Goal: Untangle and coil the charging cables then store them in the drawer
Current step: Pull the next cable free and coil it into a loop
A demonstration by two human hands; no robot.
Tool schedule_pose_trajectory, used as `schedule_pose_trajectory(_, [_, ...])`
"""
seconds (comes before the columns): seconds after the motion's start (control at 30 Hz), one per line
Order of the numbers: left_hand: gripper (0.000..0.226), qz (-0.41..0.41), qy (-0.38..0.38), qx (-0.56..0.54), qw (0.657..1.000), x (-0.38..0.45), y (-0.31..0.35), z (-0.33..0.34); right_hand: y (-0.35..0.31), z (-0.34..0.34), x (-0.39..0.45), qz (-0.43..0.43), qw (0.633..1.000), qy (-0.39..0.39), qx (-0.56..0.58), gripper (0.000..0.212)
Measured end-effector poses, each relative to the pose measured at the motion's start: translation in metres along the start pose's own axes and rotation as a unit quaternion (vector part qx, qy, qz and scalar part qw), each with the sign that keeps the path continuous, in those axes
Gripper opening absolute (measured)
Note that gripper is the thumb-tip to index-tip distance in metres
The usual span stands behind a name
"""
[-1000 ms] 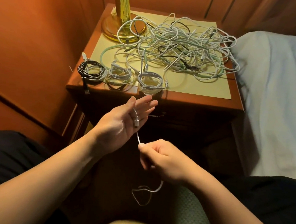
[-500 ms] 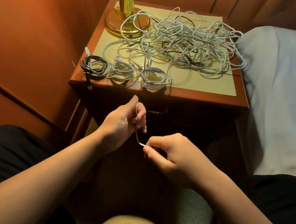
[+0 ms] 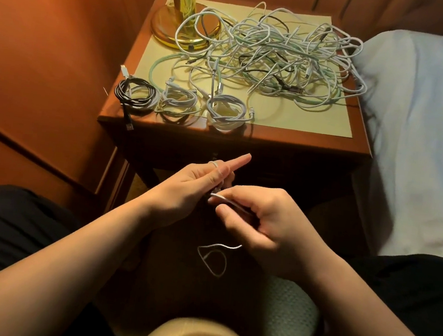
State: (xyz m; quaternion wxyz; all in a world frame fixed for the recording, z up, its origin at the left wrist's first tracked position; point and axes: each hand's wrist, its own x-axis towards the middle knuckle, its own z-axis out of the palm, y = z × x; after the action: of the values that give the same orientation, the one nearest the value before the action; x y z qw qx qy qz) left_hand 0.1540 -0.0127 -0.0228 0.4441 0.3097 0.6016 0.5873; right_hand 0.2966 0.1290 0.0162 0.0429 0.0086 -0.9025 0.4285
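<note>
Head view puts a wooden nightstand (image 3: pixel 245 136) ahead of you, its top lined with a pale mat (image 3: pixel 301 118). A brass lamp base (image 3: pixel 174 28) stands at the back left, and a big tangle of cables (image 3: pixel 274 56), mostly white with some dark and pale green strands, spreads from it to the right edge, one loop lying over the base. Along the front edge sit three coiled cables: a black one (image 3: pixel 135 94), a white one (image 3: pixel 179 101) and another white one (image 3: pixel 227 110). A bed with a light sheet (image 3: pixel 421 133) runs along the right. No open drawer shows below the top. In front of the nightstand, your left hand (image 3: pixel 185 191) has its fingers extended with a thin white cable (image 3: pixel 228 199) looped round them, while your right hand (image 3: pixel 261 220) pinches that cable between thumb and forefinger. The loose tail hangs curled below your right hand.
</note>
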Motion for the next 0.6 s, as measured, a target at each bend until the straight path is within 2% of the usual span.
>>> schedule_pose_trajectory(0.07, [0.043,0.000,-0.006,-0.021,1.000,-0.001,-0.001,0.002,0.002,-0.003,0.000,-0.021,0.999,0.039,-0.010,0.025])
schedule_pose_trajectory(0.17, [0.032,0.000,-0.060,-0.064,0.996,-0.005,-0.001,0.009,0.007,-0.005,0.002,-0.057,0.994,0.083,-0.047,0.022])
schedule_pose_trajectory(0.23, [0.021,-0.034,-0.048,-0.103,0.993,-0.006,-0.001,0.014,0.009,-0.009,0.003,-0.066,0.990,0.114,-0.040,0.018])
schedule_pose_trajectory(0.27, [0.023,-0.057,-0.037,-0.130,0.989,-0.007,-0.003,0.018,0.010,-0.011,0.004,-0.066,0.988,0.136,-0.032,0.016])
schedule_pose_trajectory(0.33, [0.033,-0.077,-0.069,-0.219,0.970,-0.009,-0.005,0.027,0.012,-0.015,0.006,-0.058,0.982,0.177,-0.029,0.013])
schedule_pose_trajectory(0.4, [0.044,-0.089,-0.107,-0.289,0.947,-0.014,-0.003,0.037,0.013,-0.015,0.009,-0.036,0.980,0.197,0.014,0.012])
schedule_pose_trajectory(0.47, [0.046,-0.089,-0.111,-0.325,0.935,-0.016,-0.001,0.043,0.014,-0.014,0.012,0.026,0.969,0.199,0.144,0.011])
schedule_pose_trajectory(0.5, [0.048,-0.090,-0.102,-0.340,0.930,-0.015,-0.002,0.043,0.017,-0.013,0.014,0.058,0.963,0.199,0.171,0.011])
schedule_pose_trajectory(0.6, [0.063,-0.105,-0.103,-0.367,0.918,-0.014,0.003,0.040,0.031,-0.009,0.020,0.117,0.964,0.185,0.149,0.010])
